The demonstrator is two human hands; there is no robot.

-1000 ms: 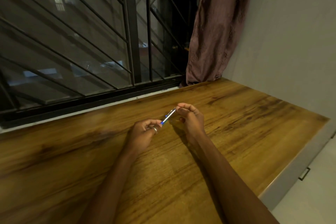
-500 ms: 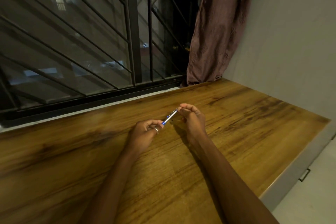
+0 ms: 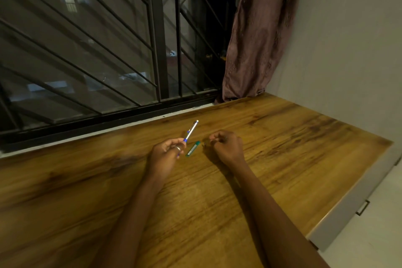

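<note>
Right hand [image 3: 226, 146] has come off the pencil [image 3: 191, 130], curled, on what I cannot tell; left hand [image 3: 164, 155] grips the pencil mid-frame, just above the lead tube [image 3: 193, 148] on the worktop [image 3: 282, 148], and I should keep it tilted, steady.

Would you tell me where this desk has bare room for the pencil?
Bare desk lies right of the right hand toward the wall, and left of the left hand along the window. Between the hands lies the lead case.

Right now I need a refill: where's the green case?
Head view, centre: the green case lies on the table between the left hand holding the pen and the right hand.
</note>
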